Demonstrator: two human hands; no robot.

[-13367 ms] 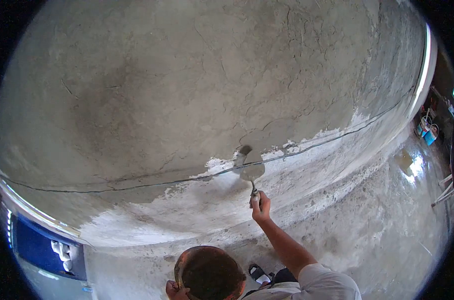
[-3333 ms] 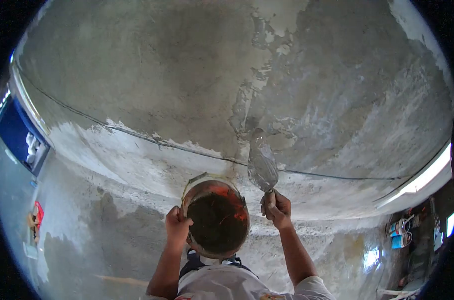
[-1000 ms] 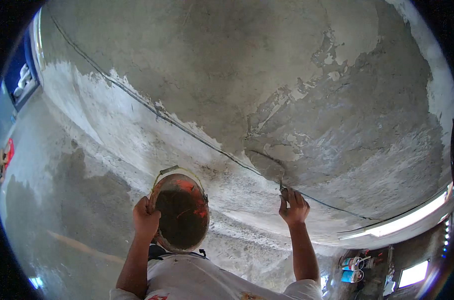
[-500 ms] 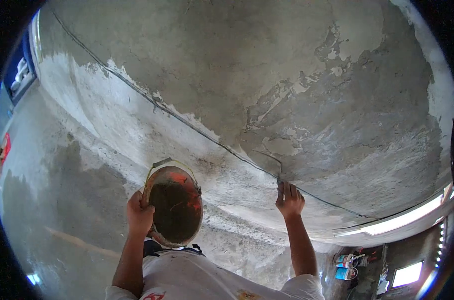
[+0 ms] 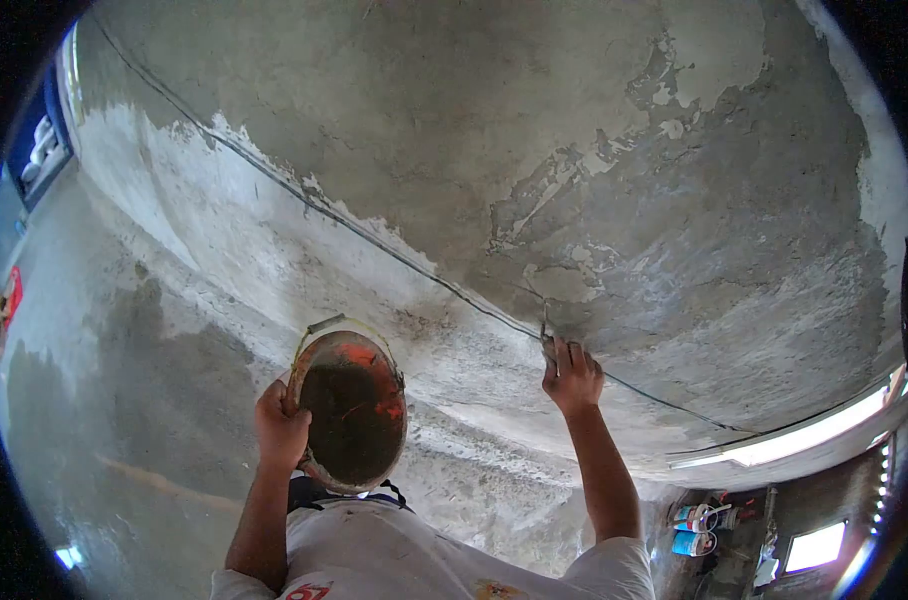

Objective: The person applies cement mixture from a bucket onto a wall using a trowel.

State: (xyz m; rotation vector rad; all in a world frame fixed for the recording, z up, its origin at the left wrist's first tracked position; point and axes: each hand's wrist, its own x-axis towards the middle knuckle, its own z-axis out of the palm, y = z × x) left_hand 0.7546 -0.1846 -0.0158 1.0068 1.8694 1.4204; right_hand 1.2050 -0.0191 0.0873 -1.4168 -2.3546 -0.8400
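Observation:
My left hand is closed on the rim of a bucket held at my chest. Grey wet mortar lies inside it, and orange-red shows on the inner wall. The wire handle has a dark grip and stands up at the far side. My right hand is closed around the handle of a small trowel against the wall. Its thin metal shank shows above my fingers; its blade blends into the grey plaster. A dark cable runs diagonally along the wall and passes by that hand.
Grey plaster covers the upper wall, patchy and flaking at right, with a rough whitish band below the cable. Paint buckets stand at lower right near a bright window. A red object lies at far left on the floor.
My right hand has moved slightly up and left along the wall, and the trowel has turned more upright. My left hand and the bucket have hardly moved.

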